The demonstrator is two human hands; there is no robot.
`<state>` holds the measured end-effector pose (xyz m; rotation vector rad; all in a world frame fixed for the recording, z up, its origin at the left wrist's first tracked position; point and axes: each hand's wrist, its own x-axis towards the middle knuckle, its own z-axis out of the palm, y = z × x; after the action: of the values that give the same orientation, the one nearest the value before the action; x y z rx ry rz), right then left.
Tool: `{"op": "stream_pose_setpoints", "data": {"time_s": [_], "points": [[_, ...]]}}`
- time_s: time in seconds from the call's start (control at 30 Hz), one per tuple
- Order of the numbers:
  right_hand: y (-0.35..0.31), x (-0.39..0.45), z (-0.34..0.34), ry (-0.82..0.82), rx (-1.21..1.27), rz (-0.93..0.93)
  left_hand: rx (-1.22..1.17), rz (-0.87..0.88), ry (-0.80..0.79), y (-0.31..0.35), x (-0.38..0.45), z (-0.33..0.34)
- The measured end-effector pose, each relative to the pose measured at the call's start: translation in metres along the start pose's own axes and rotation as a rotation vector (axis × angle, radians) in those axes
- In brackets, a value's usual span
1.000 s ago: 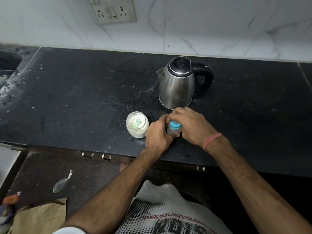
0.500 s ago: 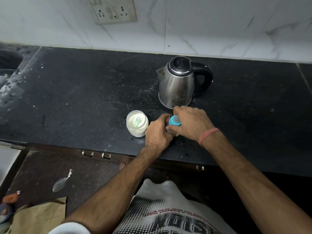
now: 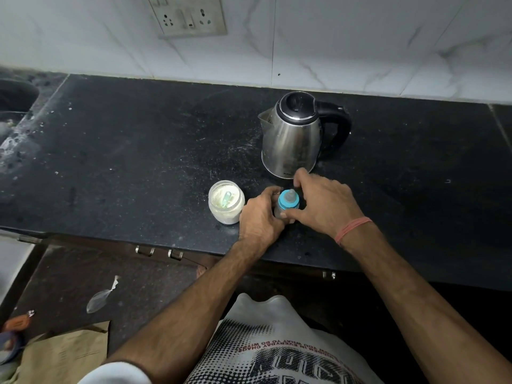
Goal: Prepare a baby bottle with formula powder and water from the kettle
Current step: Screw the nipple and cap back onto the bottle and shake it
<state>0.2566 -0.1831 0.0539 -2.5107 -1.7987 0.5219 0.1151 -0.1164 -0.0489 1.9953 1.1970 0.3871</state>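
Observation:
A small baby bottle [image 3: 288, 202] with a blue collar and clear teat stands near the front edge of the black counter [image 3: 138, 151]. My left hand [image 3: 259, 217] is wrapped around the bottle's body from the left. My right hand [image 3: 321, 203] curls around the blue collar from the right, thumb low on the bottle and fingers behind it. Left of the bottle stands an open glass jar of white formula powder [image 3: 226, 202] with a pale green scoop in it. Just behind my hands stands the steel kettle [image 3: 293, 137], lid shut, black handle to the right.
A wall socket plate [image 3: 191, 15] sits on the white tiles behind. A sink edge [image 3: 13, 98] is at the far left. Below the counter are drawer handles [image 3: 159, 252], a brown paper bag [image 3: 61, 356] and a scrap on the floor.
My right hand has lifted off the top of the bottle and opened around it, so the blue collar and teat now show fully. My left hand stays on the bottle.

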Motion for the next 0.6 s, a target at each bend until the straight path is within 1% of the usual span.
{"op": "stream_pose_setpoints", "data": {"time_s": [0.07,0.13,0.23,0.4,0.6], "points": [[-0.001,0.0,-0.001,-0.008,0.08,-0.032,0.006,0.002,0.004,0.0,0.0,0.0],[-0.001,0.0,-0.001,-0.038,0.108,-0.085,0.011,-0.006,0.012,0.0,0.0,0.0],[-0.003,0.0,0.001,-0.047,0.089,-0.132,0.01,-0.01,0.01,0.001,0.0,-0.001],[-0.011,0.005,0.005,0.025,-0.014,-0.059,-0.003,0.002,0.016,0.002,-0.002,-0.002],[-0.013,0.005,0.009,0.056,-0.05,-0.03,-0.008,0.006,0.025,0.002,-0.002,-0.002]]}}
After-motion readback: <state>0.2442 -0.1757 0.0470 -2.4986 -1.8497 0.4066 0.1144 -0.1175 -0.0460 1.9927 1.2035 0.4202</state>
